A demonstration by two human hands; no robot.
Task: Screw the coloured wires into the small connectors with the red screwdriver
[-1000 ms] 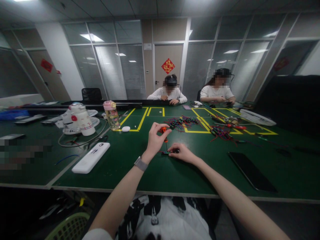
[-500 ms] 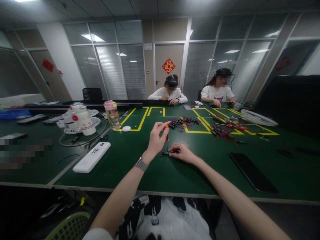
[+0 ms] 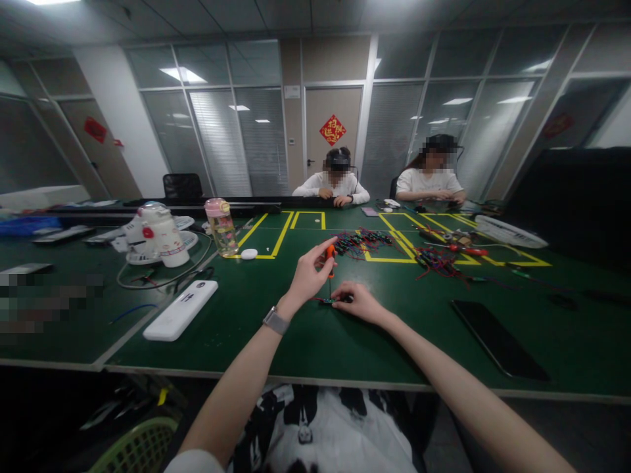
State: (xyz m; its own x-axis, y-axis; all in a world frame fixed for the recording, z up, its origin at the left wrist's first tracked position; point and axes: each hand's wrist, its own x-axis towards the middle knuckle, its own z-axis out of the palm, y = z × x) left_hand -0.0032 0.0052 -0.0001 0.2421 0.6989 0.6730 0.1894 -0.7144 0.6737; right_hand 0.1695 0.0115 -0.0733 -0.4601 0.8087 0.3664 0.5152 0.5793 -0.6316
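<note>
My left hand (image 3: 311, 268) is closed around the orange and black handle of a screwdriver (image 3: 330, 252), which stands upright. Its thin shaft runs down to a small green terminal block (image 3: 326, 301) with wires, lying on the green table. From the right, my right hand (image 3: 359, 301) pinches the block's right end between thumb and fingers. Just beyond my hands lies a pile of similar small pieces with red and blue wires (image 3: 362, 244). The screwdriver's tip and the screw it meets are too small to make out.
A white power bank (image 3: 181, 311) and a pink-lidded bottle (image 3: 221, 227) stand to the left, near a white kettle (image 3: 167, 236). A black phone (image 3: 497, 338) lies at right. Another wire pile (image 3: 438, 261) is farther right. Two people sit across the table (image 3: 394, 341).
My left hand has shifted slightly, its grip turned a little on the screwdriver handle. My right hand stays on the block. The co-worker at the right has drawn their hands together.
</note>
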